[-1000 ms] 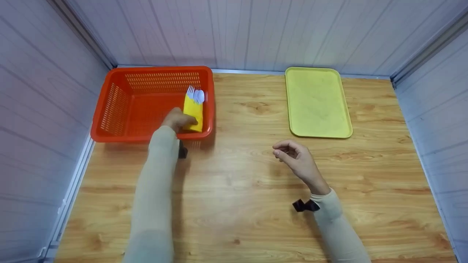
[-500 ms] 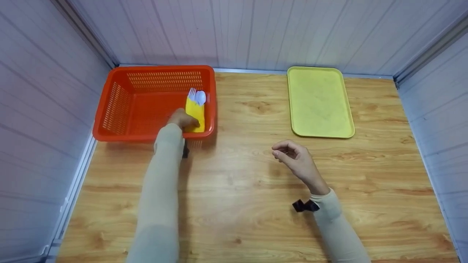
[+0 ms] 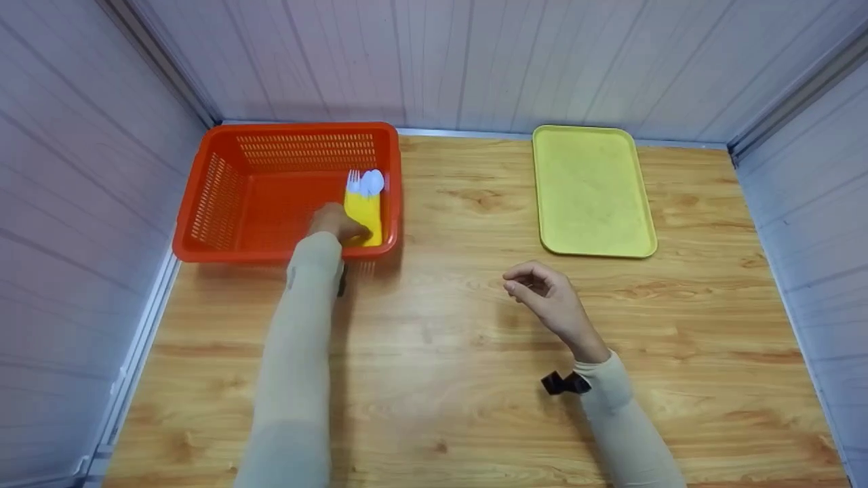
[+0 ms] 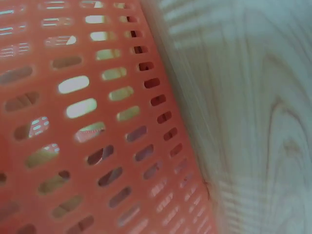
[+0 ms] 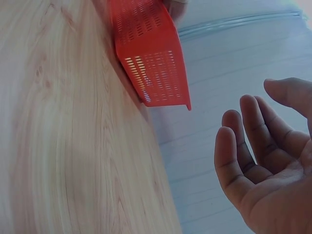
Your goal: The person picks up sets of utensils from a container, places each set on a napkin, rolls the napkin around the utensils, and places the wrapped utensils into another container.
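Observation:
Inside the red plastic basket (image 3: 285, 254), against its right end, is a yellow pouch or folded napkin (image 3: 364, 209) with a white fork (image 3: 353, 181) and a white spoon (image 3: 372, 182) sticking out of its far end. My left hand (image 3: 334, 222) reaches over the basket's near rim and holds the yellow bundle near its lower end; most of the fingers are hidden. In the left wrist view, the slotted basket wall (image 4: 105, 141) blocks the hand. My right hand (image 3: 553, 301) hovers over the table with loosely curved fingers and holds nothing; its palm shows in the right wrist view.
A yellow rectangular tray (image 3: 595, 193) lies at the back right, close to the rear wall (image 3: 468, 64). Panelled walls also rise on the left and right of the wood-grain table (image 3: 434, 352).
My left hand and the yellow bundle have shifted slightly; the fork and spoon ends have dropped lower inside the basket. My right hand stays almost still.

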`<state>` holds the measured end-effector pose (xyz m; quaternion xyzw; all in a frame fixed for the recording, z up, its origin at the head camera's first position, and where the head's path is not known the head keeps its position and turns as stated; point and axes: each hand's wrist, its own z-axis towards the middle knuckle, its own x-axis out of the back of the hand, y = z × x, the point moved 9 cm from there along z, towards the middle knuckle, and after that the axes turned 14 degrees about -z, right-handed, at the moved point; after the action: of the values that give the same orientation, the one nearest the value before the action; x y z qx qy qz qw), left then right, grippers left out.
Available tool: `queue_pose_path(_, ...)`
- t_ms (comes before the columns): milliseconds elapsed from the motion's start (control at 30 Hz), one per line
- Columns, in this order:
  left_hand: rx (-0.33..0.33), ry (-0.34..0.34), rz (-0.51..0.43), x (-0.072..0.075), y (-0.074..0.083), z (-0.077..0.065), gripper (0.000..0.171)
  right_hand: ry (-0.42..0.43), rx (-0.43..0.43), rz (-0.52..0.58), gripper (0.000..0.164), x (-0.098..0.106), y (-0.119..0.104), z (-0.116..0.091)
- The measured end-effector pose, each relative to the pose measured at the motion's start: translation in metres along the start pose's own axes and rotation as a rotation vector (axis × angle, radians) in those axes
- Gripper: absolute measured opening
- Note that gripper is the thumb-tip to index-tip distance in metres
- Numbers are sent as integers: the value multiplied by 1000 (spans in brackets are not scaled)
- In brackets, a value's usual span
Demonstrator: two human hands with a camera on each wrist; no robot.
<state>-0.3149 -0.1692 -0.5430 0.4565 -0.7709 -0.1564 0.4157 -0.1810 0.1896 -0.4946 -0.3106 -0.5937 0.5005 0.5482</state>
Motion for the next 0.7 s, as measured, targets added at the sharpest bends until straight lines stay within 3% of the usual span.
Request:
queue_pose_path(200, 34, -15, -32, 0, -3, -3, 69, -3, -5, -10, 22, 0, 3, -1)
queue_pose_path(700, 41, -43, -46, -5, -3, -8, 71, -17, -31, -5, 23, 1, 8, -2)
